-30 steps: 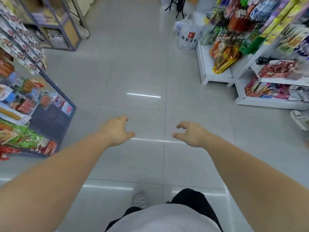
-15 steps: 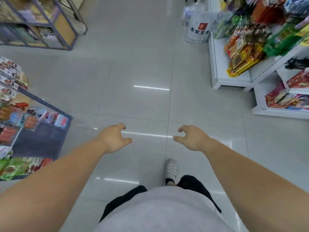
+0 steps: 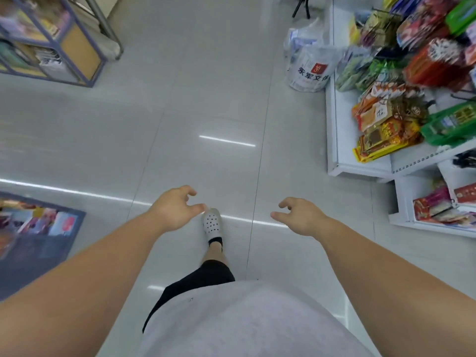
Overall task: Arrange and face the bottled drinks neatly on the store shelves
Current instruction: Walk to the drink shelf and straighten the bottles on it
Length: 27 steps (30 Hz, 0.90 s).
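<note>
No bottled drinks show in this view. My left hand (image 3: pixel 176 211) is stretched out over the grey tiled floor, fingers loosely curled and apart, holding nothing. My right hand (image 3: pixel 300 217) is held out beside it at the same height, also empty with its fingers apart. Between them, below on the floor, is my foot in a white perforated shoe (image 3: pixel 212 222).
A white shelf unit (image 3: pixel 334 140) with snack packets lines the right side, and a white plastic bag (image 3: pixel 310 69) stands on the floor at its far end. A blue-framed rack (image 3: pixel 77 39) is at the far left, and another rack of packets (image 3: pixel 38 228) at the near left.
The view has moved forward along the aisle: the left rack slid back and out of frame, the right shelf came nearer. One foot stepped forward between my hands. Both hands stayed empty.
</note>
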Motion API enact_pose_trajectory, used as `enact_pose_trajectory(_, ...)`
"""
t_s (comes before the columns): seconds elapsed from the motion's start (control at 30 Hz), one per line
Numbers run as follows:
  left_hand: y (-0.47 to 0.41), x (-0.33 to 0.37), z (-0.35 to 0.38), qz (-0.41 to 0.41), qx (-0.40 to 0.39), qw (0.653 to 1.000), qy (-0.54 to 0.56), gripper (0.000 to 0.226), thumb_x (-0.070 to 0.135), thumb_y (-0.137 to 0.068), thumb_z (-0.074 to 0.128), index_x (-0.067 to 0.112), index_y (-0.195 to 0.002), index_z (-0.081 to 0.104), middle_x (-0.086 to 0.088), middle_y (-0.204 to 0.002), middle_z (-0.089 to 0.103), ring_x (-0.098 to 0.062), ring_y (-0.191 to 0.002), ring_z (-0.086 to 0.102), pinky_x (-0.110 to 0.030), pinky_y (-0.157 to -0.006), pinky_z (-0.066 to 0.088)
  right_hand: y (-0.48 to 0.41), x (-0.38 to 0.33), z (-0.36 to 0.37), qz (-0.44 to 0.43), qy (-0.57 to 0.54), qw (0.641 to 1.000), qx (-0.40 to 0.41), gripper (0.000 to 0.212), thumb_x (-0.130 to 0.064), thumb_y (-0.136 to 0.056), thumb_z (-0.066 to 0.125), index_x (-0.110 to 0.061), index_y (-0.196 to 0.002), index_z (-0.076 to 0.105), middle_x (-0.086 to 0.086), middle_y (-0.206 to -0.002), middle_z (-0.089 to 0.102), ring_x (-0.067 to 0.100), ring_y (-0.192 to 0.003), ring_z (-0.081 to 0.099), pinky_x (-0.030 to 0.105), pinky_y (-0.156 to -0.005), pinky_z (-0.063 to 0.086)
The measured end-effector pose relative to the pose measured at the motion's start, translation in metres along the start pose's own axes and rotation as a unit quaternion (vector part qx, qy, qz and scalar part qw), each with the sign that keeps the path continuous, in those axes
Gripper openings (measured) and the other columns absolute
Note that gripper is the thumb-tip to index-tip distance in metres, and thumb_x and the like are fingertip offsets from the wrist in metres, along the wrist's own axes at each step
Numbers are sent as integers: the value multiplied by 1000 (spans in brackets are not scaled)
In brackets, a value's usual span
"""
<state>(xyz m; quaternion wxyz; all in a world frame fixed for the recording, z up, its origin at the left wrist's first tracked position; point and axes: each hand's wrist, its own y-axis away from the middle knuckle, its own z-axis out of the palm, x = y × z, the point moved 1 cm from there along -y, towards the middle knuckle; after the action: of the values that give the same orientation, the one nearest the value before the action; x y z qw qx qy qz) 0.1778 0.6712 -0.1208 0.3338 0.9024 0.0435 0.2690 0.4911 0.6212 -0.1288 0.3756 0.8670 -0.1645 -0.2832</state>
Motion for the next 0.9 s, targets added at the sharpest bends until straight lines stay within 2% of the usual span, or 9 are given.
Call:
enact_pose_trajectory(0.17, -107, 31, -77, 19, -44, 996, -70, 60, 54, -91, 67, 25, -141, 52, -6, -142, 55, -24, -120, 57, -35, -99, 47, -67, -61, -74, 28, -46, 998, 28, 59, -55, -95, 62, -22, -143, 54, 6, -146, 53, 25, -124, 57, 38, -106, 46)
enact_pose_trajectory(0.33, -202, 81, -164, 41, -39, 991, -122, 62, 54, -92, 65, 23, -143, 50, -7, -141, 55, -27, -122, 57, -35, -98, 46, -131, -113, -146, 44, -51, 997, 38, 59, -56, -95, 62, -23, -143, 53, 7, -147, 53, 25, -125, 56, 37, -104, 47)
enact_pose_trajectory(0.6, -348, 158, -239, 34, -45, 987, -151, 61, 56, -92, 64, 24, -142, 49, -5, -136, 55, -23, -113, 58, -33, -90, 45, -262, -157, -259, 40, -63, 997, 23, 62, -54, -96, 61, -19, -147, 50, 7, -150, 51, 24, -132, 52, 32, -103, 42)
enact_pose_trajectory(0.7, -410, 196, -264, 23, -27, 987, -159, 61, 55, -92, 64, 24, -142, 50, -5, -139, 56, -25, -121, 56, -34, -96, 45, -324, -167, -314, 26, -51, 998, 13, 64, -54, -96, 61, -18, -147, 49, 8, -151, 50, 25, -136, 50, 33, -107, 40)
enact_pose_trajectory(0.8, -465, 238, -291, 2, -19, 990, -139, 62, 58, -90, 65, 25, -141, 52, -6, -139, 57, -27, -122, 57, -36, -98, 45, -381, -182, -376, 13, 11, 1000, -13, 63, -56, -95, 62, -21, -146, 50, 7, -150, 51, 25, -133, 52, 38, -110, 43)
enact_pose_trajectory(0.9, -513, 283, -318, -6, -20, 992, -128, 62, 59, -90, 65, 26, -141, 51, -5, -140, 55, -26, -121, 57, -37, -98, 45, -427, -200, -439, 7, 34, 999, -29, 63, -56, -96, 60, -20, -146, 50, 7, -150, 50, 25, -133, 52, 37, -109, 43)
